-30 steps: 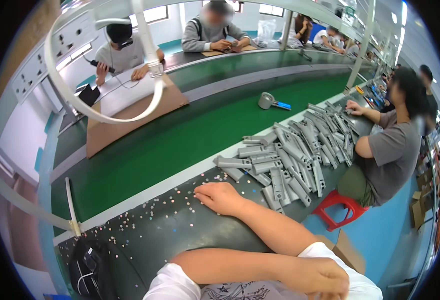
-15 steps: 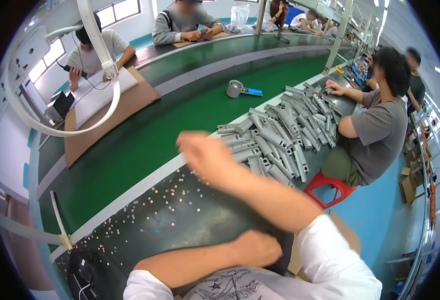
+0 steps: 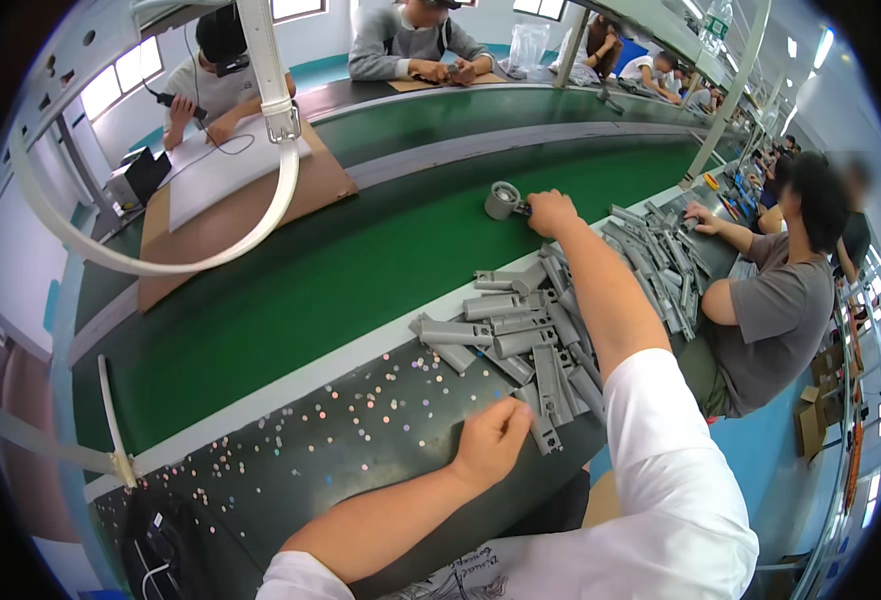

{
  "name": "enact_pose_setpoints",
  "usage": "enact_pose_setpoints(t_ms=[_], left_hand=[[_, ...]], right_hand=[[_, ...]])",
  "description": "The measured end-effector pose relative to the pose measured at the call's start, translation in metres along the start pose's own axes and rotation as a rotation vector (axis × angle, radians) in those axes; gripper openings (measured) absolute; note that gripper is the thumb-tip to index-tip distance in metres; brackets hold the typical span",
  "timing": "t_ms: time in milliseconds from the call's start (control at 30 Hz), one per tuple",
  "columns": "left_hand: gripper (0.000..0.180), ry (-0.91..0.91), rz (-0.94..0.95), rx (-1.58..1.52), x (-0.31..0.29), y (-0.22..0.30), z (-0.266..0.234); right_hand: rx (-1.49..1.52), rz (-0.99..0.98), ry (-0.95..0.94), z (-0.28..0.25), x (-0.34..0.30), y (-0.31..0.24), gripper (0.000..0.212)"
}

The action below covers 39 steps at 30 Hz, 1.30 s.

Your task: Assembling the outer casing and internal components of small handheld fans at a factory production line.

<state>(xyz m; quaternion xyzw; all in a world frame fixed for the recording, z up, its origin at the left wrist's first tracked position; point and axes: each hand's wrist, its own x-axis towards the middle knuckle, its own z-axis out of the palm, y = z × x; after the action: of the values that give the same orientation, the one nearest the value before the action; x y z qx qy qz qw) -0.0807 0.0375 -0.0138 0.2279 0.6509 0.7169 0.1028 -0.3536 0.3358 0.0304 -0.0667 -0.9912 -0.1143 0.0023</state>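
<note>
Stretched across the green belt [image 3: 381,260], my right hand [image 3: 553,213] is closed around the blue handle end of a piece with a round, hollow grey head [image 3: 503,200]. The head lies on the belt to the left of my fingers, which hide most of the blue handle. My left hand [image 3: 494,440] is curled into a loose fist low over the dark worktop [image 3: 391,450], and nothing shows in it. Right beside its thumb lies the nearest of several long grey plastic casings [image 3: 553,385], heaped below and around my right forearm.
Small round dots [image 3: 311,410] are scattered over the worktop. A curved white tube frame [image 3: 286,190] stands at the left. Close on the right sits a co-worker [image 3: 781,270], with a hand at the heap; other people work across the belt. Black equipment [image 3: 156,540] lies lower left.
My right hand has moved forward and right from above the worktop and closed on the blue-handled piece. My left fist has moved forward, up beside the casings. The whole view has shifted.
</note>
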Motion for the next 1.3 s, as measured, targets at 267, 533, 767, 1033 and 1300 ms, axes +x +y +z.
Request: enact_pose_setpoints(t_ms=[267, 533, 767, 1033, 1300], left_hand=[[0.044, 0.268, -0.242, -0.521, 0.020, 0.005, -0.022], [0.047, 0.411, -0.385, -0.796, -0.089, 0.048, -0.021], [0.049, 0.481, -0.216, -0.671, -0.134, 0.058, -0.049], [0.051, 0.336, -0.310, -0.740, -0.177, 0.056, -0.052], [0.059, 0.318, -0.443, -1.054, -0.186, 0.052, -0.058]], right_hand=[[0.900, -0.126, 0.268, -0.072, -0.178, -0.085, 0.050], [0.956, -0.230, 0.089, -0.069, -0.389, -0.195, 0.056], [1.000, -0.347, 0.423, -0.039, -0.412, -0.166, 0.048], [0.465, 0.206, 0.287, -0.031, -0.337, -0.109, 0.049], [0.905, 0.002, 0.497, -0.030, -0.355, -0.142, 0.026]])
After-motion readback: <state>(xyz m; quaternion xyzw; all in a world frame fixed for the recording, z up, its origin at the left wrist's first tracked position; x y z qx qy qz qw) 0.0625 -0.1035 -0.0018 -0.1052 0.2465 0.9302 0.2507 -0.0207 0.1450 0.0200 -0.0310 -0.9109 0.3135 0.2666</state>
